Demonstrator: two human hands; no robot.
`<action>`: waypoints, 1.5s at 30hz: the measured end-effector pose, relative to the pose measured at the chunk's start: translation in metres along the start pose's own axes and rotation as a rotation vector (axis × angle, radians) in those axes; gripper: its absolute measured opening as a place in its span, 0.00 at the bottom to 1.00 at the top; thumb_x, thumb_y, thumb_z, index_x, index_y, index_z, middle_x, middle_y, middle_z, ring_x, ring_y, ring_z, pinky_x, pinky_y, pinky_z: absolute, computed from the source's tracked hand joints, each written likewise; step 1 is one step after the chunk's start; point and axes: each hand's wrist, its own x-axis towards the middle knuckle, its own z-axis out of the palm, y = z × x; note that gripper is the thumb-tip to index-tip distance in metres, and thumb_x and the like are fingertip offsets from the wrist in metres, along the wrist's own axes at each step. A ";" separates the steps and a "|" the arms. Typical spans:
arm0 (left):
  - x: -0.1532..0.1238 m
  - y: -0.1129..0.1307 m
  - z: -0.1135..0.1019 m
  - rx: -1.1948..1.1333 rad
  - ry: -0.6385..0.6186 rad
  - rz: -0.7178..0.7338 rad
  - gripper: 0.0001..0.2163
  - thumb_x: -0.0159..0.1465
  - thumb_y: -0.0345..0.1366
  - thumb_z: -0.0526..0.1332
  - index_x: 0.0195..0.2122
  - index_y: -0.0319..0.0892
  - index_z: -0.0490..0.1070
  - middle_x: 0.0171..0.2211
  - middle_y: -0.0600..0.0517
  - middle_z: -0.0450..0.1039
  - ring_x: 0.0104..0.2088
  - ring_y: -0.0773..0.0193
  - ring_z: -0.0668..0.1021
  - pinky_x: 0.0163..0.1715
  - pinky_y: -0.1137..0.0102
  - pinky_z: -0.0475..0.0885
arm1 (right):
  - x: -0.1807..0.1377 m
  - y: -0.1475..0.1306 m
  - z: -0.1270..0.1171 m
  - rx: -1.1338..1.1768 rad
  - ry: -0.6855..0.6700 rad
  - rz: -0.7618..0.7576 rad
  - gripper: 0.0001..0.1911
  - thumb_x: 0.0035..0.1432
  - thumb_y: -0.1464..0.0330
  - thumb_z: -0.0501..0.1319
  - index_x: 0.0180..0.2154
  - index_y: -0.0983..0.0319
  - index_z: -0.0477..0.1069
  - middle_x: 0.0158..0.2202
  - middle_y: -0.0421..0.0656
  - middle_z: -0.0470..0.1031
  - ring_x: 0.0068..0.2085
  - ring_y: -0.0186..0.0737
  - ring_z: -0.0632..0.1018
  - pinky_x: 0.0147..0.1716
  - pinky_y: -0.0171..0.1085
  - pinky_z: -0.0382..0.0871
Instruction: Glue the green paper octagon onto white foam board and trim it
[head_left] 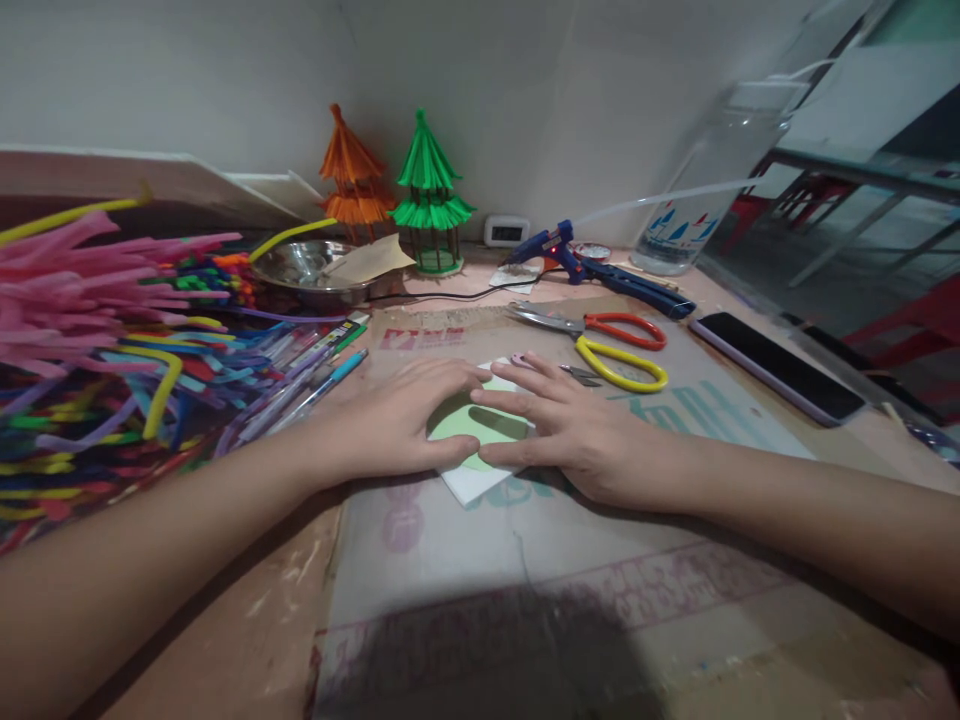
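Observation:
A light green, rounded piece [491, 428] lies on a small white sheet [476, 485] in the middle of the work surface. My left hand [416, 412] curves round the left side of the green piece, its thumb and fingers apart. From the right, my right hand [570, 420] reaches over with its fingers spread, fingertips on or just above the green piece. The hands' tips almost meet, and they hide part of both layers. Just beyond my right fingers are small scissors [576, 374], partly covered. Larger scissors [581, 330] with one red and one yellow handle lie behind.
Pipe cleaners [97, 300] heap up on the left beside several pens [330, 385]. A metal bowl [300, 270], orange tower [352, 175], green tower [426, 200] and blue glue gun [551, 245] stand or lie along the back. Right are a phone [780, 365] and a clear bottle [686, 190].

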 end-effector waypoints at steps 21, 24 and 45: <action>0.002 0.001 0.003 -0.115 -0.038 -0.011 0.27 0.62 0.43 0.66 0.61 0.43 0.64 0.65 0.43 0.65 0.66 0.49 0.68 0.65 0.55 0.63 | 0.004 -0.001 0.004 -0.040 0.131 -0.023 0.16 0.68 0.74 0.56 0.49 0.56 0.80 0.61 0.50 0.74 0.70 0.52 0.63 0.70 0.61 0.51; 0.002 0.000 0.000 -0.142 -0.082 -0.048 0.25 0.64 0.43 0.64 0.60 0.44 0.64 0.68 0.44 0.62 0.67 0.49 0.65 0.66 0.55 0.61 | 0.003 0.001 0.003 -0.044 0.160 -0.033 0.14 0.66 0.74 0.58 0.45 0.57 0.81 0.59 0.50 0.76 0.69 0.52 0.65 0.69 0.62 0.52; 0.000 -0.006 0.007 -0.080 0.003 -0.071 0.17 0.67 0.48 0.61 0.53 0.47 0.71 0.65 0.48 0.67 0.64 0.52 0.71 0.65 0.58 0.65 | -0.005 0.014 -0.020 -0.101 0.218 0.115 0.17 0.64 0.77 0.54 0.50 0.61 0.74 0.58 0.51 0.76 0.61 0.48 0.74 0.64 0.56 0.64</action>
